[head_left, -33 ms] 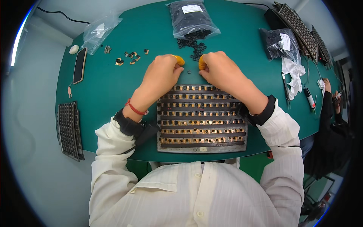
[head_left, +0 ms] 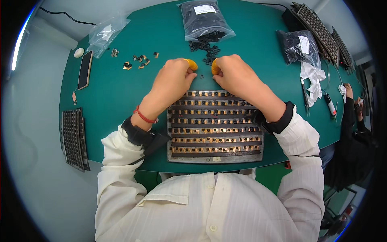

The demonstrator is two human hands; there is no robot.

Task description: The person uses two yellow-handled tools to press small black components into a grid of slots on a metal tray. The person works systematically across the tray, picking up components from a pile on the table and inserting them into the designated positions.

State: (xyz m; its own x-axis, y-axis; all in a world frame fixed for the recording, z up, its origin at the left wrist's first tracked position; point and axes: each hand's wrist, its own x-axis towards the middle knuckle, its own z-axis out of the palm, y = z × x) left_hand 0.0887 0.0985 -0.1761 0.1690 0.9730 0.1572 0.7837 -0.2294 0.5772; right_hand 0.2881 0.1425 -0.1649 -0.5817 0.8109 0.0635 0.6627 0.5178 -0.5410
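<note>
My left hand (head_left: 175,76) and my right hand (head_left: 234,73) face each other just beyond the far edge of a metal tray (head_left: 213,159). Yellow covers sit on the index fingers. Both hands have thumb and finger closed together; whatever they might hold is hidden or too small to name. Between them a single small black square part (head_left: 201,76) lies on the green table. Past my right fingertips spreads a loose pile of small black parts (head_left: 207,50). Several rows of black and gold pieces fill the tray, whose far right corner is covered by my right forearm.
A clear bag of black parts (head_left: 204,20) lies behind the pile, another bag (head_left: 296,47) to the right. Loose gold-black pieces (head_left: 141,60) and a phone (head_left: 85,70) lie left. Stacked trays (head_left: 73,139) stand far left, more trays (head_left: 316,30) back right. Another person's hand (head_left: 348,92) shows at right.
My left hand has shifted very slightly to the right. Nothing else has visibly moved.
</note>
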